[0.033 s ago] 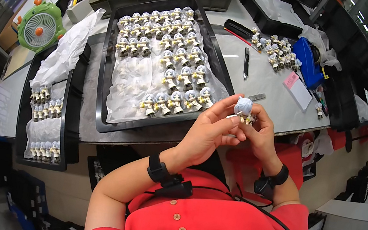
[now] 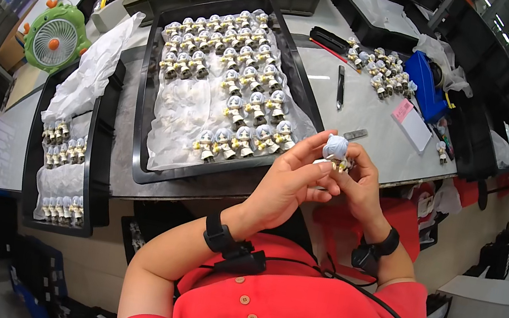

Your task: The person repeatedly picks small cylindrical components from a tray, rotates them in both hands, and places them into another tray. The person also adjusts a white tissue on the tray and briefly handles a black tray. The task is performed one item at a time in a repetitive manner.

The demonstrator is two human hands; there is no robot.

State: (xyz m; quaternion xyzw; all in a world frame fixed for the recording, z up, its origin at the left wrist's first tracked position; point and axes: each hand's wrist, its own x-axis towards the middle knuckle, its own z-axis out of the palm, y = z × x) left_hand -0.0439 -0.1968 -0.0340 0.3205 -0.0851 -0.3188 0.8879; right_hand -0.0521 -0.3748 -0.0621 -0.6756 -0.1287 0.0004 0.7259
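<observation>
Between my two hands, just past the table's front edge, is a small figurine (image 2: 336, 147) with pale blue hair. Its hair side shows and its lower part is mostly covered by fingers. My right hand (image 2: 362, 185) grips it from the right, thumb and fingers closed round the body. From the other side my left hand (image 2: 287, 185) closes on it, thumb and curled fingers at its lower part. A small white bit shows at the left thumb tip; I cannot tell what it is.
A black tray (image 2: 143, 140) lined with white paper holds rows of similar figurines. Another tray (image 2: 99, 180) stands at the left near a green fan (image 2: 55, 35). More figurines (image 2: 383, 73) cluster at the back right, beside a pen (image 2: 340, 87), notepad (image 2: 413, 128) and blue dispenser (image 2: 427, 87).
</observation>
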